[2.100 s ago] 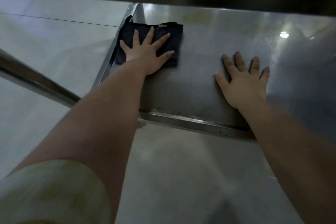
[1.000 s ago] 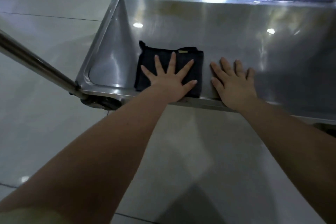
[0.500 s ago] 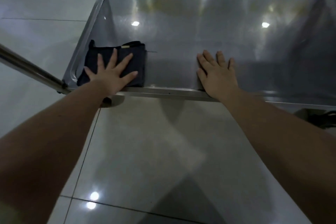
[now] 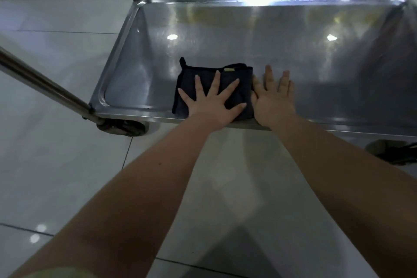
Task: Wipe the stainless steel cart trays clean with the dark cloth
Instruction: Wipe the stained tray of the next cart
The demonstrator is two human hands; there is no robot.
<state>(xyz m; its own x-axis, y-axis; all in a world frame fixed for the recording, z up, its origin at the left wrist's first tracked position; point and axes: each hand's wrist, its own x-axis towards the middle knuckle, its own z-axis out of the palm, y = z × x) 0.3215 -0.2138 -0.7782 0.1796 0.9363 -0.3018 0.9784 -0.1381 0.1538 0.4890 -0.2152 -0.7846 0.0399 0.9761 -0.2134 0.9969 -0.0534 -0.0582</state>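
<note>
Pale glossy floor tiles (image 4: 56,165) beneath a low stainless tray (image 4: 248,0). Folded dark cloth (image 4: 187,74) at the tray's 6 o'clock, hard by the near rim. Left hand (image 4: 212,106) flat on top, fingers (image 4: 215,83) splayed straight, pressing rather than gripping, likely to spread pressure for a wide swipe. Right hand (image 4: 274,99) at the cloth's 3 o'clock, open, palm down on bare steel, holding nothing, probably bracing the lean.
</note>
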